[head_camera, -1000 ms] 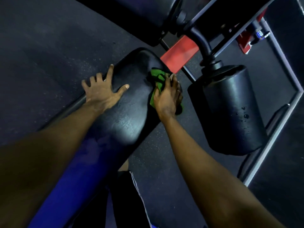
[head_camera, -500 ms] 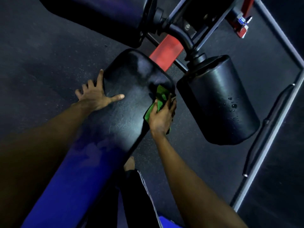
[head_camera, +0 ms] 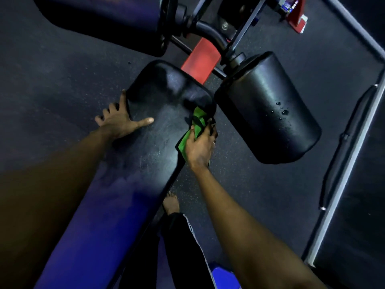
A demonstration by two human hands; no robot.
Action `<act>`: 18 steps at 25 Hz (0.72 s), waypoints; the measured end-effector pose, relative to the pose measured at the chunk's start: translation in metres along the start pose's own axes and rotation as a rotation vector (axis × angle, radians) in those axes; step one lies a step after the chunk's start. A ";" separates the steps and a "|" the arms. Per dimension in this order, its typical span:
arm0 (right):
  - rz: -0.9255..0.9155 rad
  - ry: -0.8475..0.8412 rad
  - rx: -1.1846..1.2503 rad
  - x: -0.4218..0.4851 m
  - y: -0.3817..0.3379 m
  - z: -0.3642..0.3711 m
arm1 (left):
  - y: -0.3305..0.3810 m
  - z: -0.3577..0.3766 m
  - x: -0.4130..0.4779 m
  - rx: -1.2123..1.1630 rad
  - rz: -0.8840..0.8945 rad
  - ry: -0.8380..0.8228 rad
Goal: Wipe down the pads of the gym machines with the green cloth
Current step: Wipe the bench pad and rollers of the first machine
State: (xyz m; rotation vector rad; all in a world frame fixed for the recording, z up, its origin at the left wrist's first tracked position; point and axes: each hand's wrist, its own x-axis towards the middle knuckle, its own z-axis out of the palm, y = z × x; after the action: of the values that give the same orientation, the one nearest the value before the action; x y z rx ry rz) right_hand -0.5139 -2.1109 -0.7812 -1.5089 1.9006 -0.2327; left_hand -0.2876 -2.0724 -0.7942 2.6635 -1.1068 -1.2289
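Two forearms reach out from the bottom of the view, with a bare foot (head_camera: pixel 171 202) on the dark floor (head_camera: pixel 52 84) between them, just under the long bench pad (head_camera: pixel 162 113). The left hand (head_camera: pixel 119 122) lies flat and spread on the pad's left side, thumb stretched across the top and the other fingers over the edge, holding nothing. It has kept that bracing spot for the last second. The right hand (head_camera: pixel 200 148) has its fingers curled round the bunched green cloth (head_camera: pixel 194 127) and presses it against the pad's right edge, just short of the far corner. A second ago the cloth sat higher, near the rounded far end. It has since been drawn back along that edge toward the person, so the far corner looks covered. The wipe now seems to be working down the right side, with the nearer length of the pad probably still to do. Just beyond the cloth, apart from it, stands a roller pad (head_camera: pixel 264 109) with droplets (head_camera: pixel 281 110) on its side, likely the next surface to wipe. Further off are a red bracket (head_camera: pixel 201 60) and a second roller (head_camera: pixel 104 15).
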 end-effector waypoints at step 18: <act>-0.468 0.231 -0.129 -0.036 -0.073 -0.248 | 0.151 -0.057 -0.131 -0.197 0.529 0.160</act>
State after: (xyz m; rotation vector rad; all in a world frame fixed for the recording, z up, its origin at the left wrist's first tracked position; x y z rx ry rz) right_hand -0.6041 -2.1670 -0.5428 -2.0821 1.7308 -0.5213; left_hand -0.3980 -2.1219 -0.6255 2.0840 -1.4447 -0.9474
